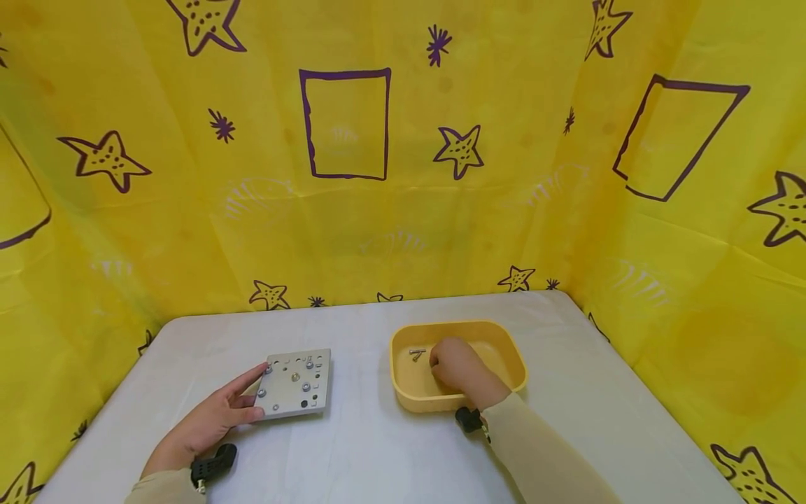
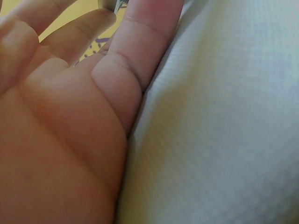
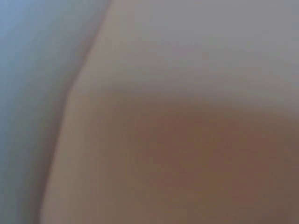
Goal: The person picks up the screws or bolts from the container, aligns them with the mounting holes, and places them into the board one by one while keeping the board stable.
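Observation:
My left hand (image 1: 217, 416) grips a flat metal plate (image 1: 286, 392) by its left edge, thumb at the near corner and a finger at the far corner. The plate has several holes and several bolt heads or nuts on its top face. In the left wrist view the palm (image 2: 60, 135) lies against the white cloth. My right hand (image 1: 458, 365) reaches down inside a yellow plastic tray (image 1: 434, 404), fingers curled towards its floor. Beside those fingers lie a few small screws (image 1: 417, 352). Fingertips are hidden under the hand, so I cannot tell whether they pinch anything.
A white cloth (image 1: 359, 448) covers the table. Yellow curtains (image 1: 403, 231) with star drawings stand along its back and both sides. Each wrist wears a small black camera, the left one (image 1: 214, 462) close above the cloth. The right wrist view is blurred.

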A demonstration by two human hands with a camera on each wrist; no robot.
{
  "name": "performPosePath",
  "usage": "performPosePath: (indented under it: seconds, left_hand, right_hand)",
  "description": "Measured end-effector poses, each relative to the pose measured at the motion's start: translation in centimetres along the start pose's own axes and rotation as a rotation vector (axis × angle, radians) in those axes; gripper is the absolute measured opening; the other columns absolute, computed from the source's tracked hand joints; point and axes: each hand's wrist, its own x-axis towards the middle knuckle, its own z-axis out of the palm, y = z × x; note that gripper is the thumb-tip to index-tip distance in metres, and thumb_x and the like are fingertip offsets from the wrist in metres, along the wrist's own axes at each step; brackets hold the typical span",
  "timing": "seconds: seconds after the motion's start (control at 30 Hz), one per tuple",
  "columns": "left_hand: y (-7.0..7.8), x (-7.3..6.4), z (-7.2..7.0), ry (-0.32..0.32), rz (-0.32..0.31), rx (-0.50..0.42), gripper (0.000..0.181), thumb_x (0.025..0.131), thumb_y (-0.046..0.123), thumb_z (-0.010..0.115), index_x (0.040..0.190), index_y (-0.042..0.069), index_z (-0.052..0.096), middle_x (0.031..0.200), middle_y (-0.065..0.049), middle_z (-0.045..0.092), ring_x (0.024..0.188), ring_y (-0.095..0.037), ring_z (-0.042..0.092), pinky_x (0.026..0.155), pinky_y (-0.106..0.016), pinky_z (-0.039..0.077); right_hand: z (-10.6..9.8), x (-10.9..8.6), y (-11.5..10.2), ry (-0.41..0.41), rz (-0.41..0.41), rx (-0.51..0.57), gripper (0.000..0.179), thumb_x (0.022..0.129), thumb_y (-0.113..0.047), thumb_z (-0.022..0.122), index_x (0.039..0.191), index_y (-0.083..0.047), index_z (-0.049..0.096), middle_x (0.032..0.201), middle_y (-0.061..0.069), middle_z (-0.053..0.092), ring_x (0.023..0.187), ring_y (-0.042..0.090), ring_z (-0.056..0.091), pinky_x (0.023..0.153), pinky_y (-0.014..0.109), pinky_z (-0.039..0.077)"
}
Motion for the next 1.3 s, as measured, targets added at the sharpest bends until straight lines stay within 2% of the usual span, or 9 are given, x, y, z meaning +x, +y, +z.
performPosePath:
  seconds: [0.17, 0.3, 0.4, 0.5, 0.63, 0.77, 0.97, 1.13, 1.3]
  left_hand:
    - [0.0, 0.0, 0.2, 0.010, -0.007, -0.006, 0.095, 0.083, 0.013, 0.080, 0.160, 0.022, 0.025, 0.160, -0.023, 0.018, 0.116, -0.030, 0.055, 0.088, -0.031, 0.049]
    - [-0.1, 0.1, 0.2, 0.010, -0.005, 0.014, 0.095, 0.083, 0.015, 0.081, 0.160, 0.023, 0.025, 0.160, -0.023, 0.019, 0.115, -0.029, 0.055, 0.088, -0.032, 0.048]
    - [0.0, 0.1, 0.1, 0.007, 0.002, 0.031, 0.095, 0.084, 0.015, 0.081, 0.160, 0.023, 0.024, 0.160, -0.023, 0.018, 0.114, -0.030, 0.055, 0.088, -0.032, 0.047]
    - [0.1, 0.1, 0.0, 0.007, 0.001, 0.031, 0.095, 0.083, 0.015, 0.081, 0.160, 0.023, 0.025, 0.161, -0.022, 0.017, 0.115, -0.030, 0.055, 0.088, -0.031, 0.047]
    - [0.1, 0.0, 0.1, 0.007, 0.002, 0.034, 0.094, 0.083, 0.015, 0.081, 0.160, 0.023, 0.026, 0.161, -0.022, 0.017, 0.115, -0.030, 0.054, 0.088, -0.030, 0.048]
    - [0.0, 0.0, 0.1, 0.004, 0.009, 0.025, 0.094, 0.083, 0.014, 0.080, 0.160, 0.021, 0.026, 0.161, -0.022, 0.016, 0.115, -0.031, 0.054, 0.087, -0.030, 0.048]
    - [0.0, 0.0, 0.0, -0.011, 0.026, -0.022, 0.094, 0.085, 0.011, 0.079, 0.160, 0.018, 0.024, 0.162, -0.021, 0.015, 0.115, -0.032, 0.054, 0.087, -0.032, 0.049]
    - [0.1, -0.1, 0.0, -0.012, 0.028, -0.018, 0.094, 0.085, 0.012, 0.079, 0.160, 0.017, 0.024, 0.162, -0.021, 0.015, 0.115, -0.032, 0.054, 0.087, -0.031, 0.048]
    - [0.2, 0.0, 0.1, -0.012, 0.031, -0.018, 0.094, 0.085, 0.012, 0.079, 0.160, 0.017, 0.024, 0.161, -0.022, 0.017, 0.114, -0.032, 0.055, 0.087, -0.032, 0.048]
  right_hand:
    - [-0.6, -0.6, 0.0, 0.047, 0.080, 0.077, 0.014, 0.086, -0.001, 0.064, 0.094, -0.006, 0.075, 0.088, 0.002, 0.068, 0.083, 0.020, 0.061, 0.083, 0.040, 0.050]
    - [-1.7, -1.1, 0.0, 0.082, 0.152, 0.224, 0.023, 0.087, 0.002, 0.064, 0.108, -0.001, 0.072, 0.096, 0.006, 0.069, 0.090, 0.023, 0.062, 0.086, 0.042, 0.050]
    - [-2.5, -1.1, 0.0, 0.105, 0.220, 0.408, 0.025, 0.090, 0.000, 0.065, 0.114, -0.002, 0.071, 0.100, 0.006, 0.069, 0.092, 0.022, 0.061, 0.086, 0.041, 0.050]
    - [-3.1, -0.8, 0.1, 0.132, 0.270, 0.649, 0.026, 0.091, 0.002, 0.066, 0.117, -0.002, 0.071, 0.104, 0.011, 0.069, 0.094, 0.023, 0.061, 0.086, 0.041, 0.050]
    - [-3.3, 0.0, -0.1, 0.144, 0.310, 0.931, 0.028, 0.091, 0.005, 0.066, 0.118, -0.001, 0.071, 0.112, 0.018, 0.067, 0.098, 0.030, 0.064, 0.085, 0.038, 0.053]
    - [-3.2, 0.9, -1.0, 0.149, 0.361, 1.144, 0.028, 0.091, 0.005, 0.066, 0.119, -0.001, 0.069, 0.116, 0.021, 0.063, 0.103, 0.037, 0.064, 0.081, 0.034, 0.055]
    - [-3.2, 2.2, -3.8, 0.125, 0.291, 1.421, 0.027, 0.092, 0.008, 0.064, 0.119, 0.005, 0.065, 0.109, 0.024, 0.064, 0.102, 0.038, 0.066, 0.082, 0.035, 0.055]
    - [-2.8, 2.9, -7.1, 0.036, 0.265, 1.517, 0.024, 0.093, 0.002, 0.067, 0.117, 0.004, 0.066, 0.100, 0.019, 0.068, 0.089, 0.028, 0.070, 0.079, 0.034, 0.055]
    - [-1.7, 3.3, -10.3, -0.016, 0.233, 1.431, 0.017, 0.093, -0.004, 0.069, 0.110, -0.002, 0.070, 0.097, 0.015, 0.070, 0.083, 0.026, 0.071, 0.075, 0.033, 0.056]
